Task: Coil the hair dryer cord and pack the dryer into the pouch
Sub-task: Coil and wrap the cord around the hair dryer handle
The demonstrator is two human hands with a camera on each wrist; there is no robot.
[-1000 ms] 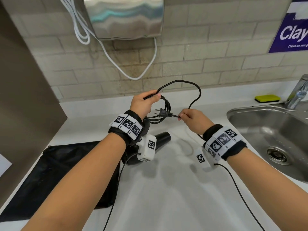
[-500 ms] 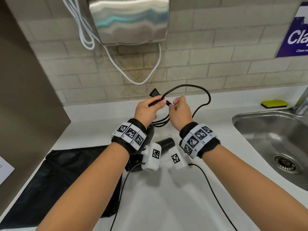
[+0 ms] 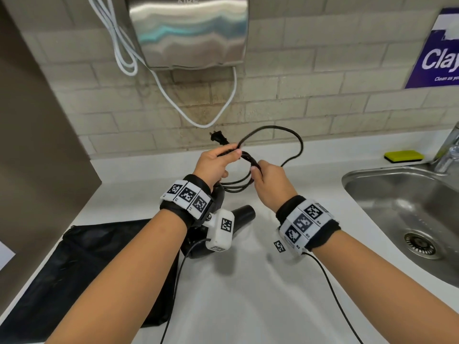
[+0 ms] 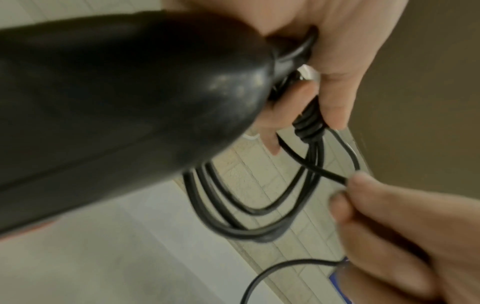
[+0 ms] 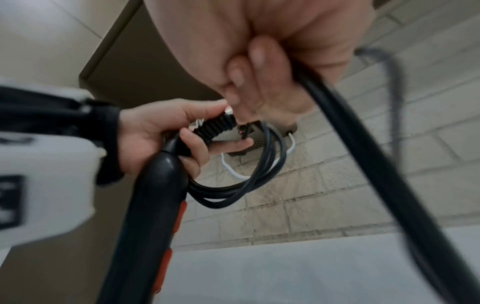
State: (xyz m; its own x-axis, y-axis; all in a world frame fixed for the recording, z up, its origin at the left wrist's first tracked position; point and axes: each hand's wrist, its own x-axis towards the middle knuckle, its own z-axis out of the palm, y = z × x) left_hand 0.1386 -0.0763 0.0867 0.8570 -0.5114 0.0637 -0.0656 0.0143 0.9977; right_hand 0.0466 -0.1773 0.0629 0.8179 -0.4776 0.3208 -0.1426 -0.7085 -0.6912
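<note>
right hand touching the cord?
Touching. The left wrist view shows the right hand pinching the cord between its fingertips.

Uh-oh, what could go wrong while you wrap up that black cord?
The loops bunched in the left hand might slip loose, because that hand also grips the hair dryer. The plug sticks out free and could snag or swing. The big loop of cord held by the right hand may twist and tangle.

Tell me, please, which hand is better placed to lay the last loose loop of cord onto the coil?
The right hand: it already pinches the free cord. The left hand is occupied, gripping the gathered loops against the hair dryer handle.
</note>
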